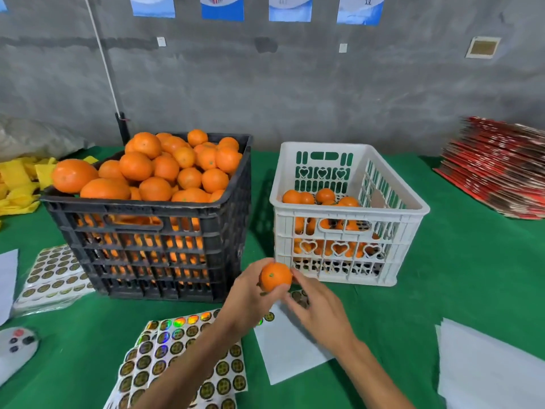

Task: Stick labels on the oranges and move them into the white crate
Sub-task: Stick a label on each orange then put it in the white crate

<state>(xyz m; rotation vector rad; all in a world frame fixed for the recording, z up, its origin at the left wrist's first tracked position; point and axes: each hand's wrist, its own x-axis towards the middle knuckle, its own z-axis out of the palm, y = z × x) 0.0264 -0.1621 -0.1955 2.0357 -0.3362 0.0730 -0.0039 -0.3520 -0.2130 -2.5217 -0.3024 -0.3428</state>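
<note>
Orange against green cloth: in the head view, one orange (pixel 275 276) is held up just below the middle of the frame, in front of the lower left corner of the white crate (pixel 348 214). The left hand (pixel 250 293) grips it from the left and beneath, fingers curled round its near side, forearm rising from the bottom centre. The right hand (pixel 320 308) comes in from the lower right, its fingertips touching the fruit's right edge. Whether they pinch a label there is too small to tell.

The step looks like sticking the label. To do it well, the left hand should keep the fruit steady with a smooth patch of skin facing the right fingers. The label wants pressing flat from its middle outward, clear of the green stem dimple now facing the camera.

The sticker sheet (pixel 182 358) lies at the bottom centre under the left forearm, with another stack (pixel 53 276) at the left edge. The black crate (pixel 153 240) at centre left is heaped with fruit. The white crate at centre right holds a low layer, so the task seems early.
</note>
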